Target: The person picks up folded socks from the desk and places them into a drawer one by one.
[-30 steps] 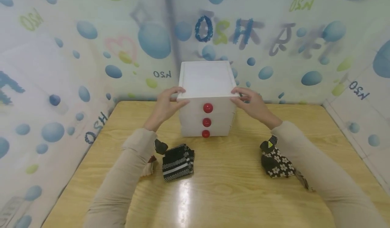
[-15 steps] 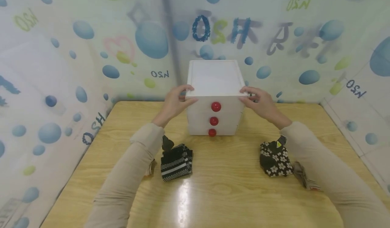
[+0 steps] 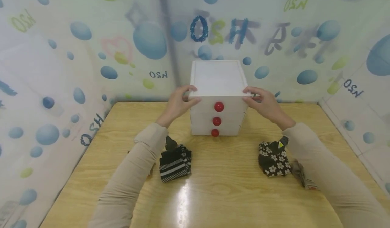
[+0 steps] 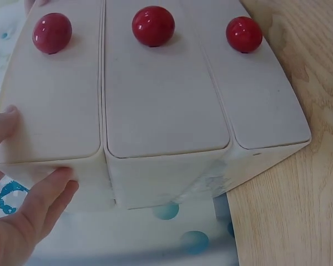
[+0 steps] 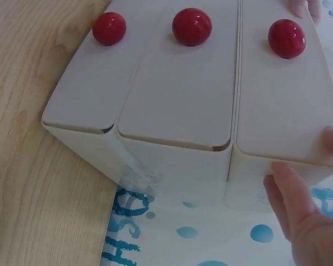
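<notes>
A white three-drawer box point(image 3: 218, 79) stands near the back of the wooden table, its round red knobs point(image 3: 217, 121) facing me. My left hand point(image 3: 176, 105) grips the box's upper left front corner, thumb on the front and fingers along the top and side. At the upper right front corner my right hand point(image 3: 268, 107) holds it in the same way. The left wrist view shows left-hand fingers point(image 4: 47, 197) against the top drawer's side. Opposite, right-hand fingers point(image 5: 291, 191) touch that drawer's other side in the right wrist view. All three drawers look closed.
A folded black-and-white striped fabric bundle point(image 3: 175, 165) lies left of centre on the table point(image 3: 219, 201). A flower-patterned fabric bundle point(image 3: 275, 160) lies at the right, beside a brownish cloth point(image 3: 300, 174) partly under my sleeve. A patterned wall point(image 3: 146, 52) stands close behind.
The drawer box has shifted to the right along the table, with both hands keeping their grip on its top corners. The fabric bundles have stayed in place.
</notes>
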A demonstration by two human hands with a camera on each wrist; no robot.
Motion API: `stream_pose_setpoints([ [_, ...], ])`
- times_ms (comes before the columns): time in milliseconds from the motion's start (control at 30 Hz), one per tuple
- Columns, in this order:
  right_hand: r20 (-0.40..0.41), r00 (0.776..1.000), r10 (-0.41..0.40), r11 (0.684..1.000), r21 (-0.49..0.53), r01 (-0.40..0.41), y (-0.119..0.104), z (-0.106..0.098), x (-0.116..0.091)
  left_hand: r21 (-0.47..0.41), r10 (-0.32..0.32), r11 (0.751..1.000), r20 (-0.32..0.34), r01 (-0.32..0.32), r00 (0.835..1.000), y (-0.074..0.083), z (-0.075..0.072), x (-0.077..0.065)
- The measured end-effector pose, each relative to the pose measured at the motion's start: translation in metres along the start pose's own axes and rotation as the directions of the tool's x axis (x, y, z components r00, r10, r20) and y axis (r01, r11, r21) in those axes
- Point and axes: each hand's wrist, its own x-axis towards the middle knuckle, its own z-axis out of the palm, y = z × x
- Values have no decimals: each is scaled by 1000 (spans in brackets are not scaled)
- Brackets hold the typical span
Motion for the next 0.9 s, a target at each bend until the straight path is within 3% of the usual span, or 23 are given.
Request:
stream_pose_setpoints([
  [200, -4, 1000, 0, 1000, -9, 0, 19, 3, 9, 22, -18, 1000, 5, 18, 1000, -1, -3, -1],
  [567, 41, 997, 67, 994, 89, -70, 19, -1, 11, 13, -21, 1000, 8, 21, 1000, 1, -3, -2],
  [900, 64, 995, 71, 990, 121, -78, 19, -5, 11, 21, -20, 1000, 9, 20, 1000, 4, -3, 0],
])
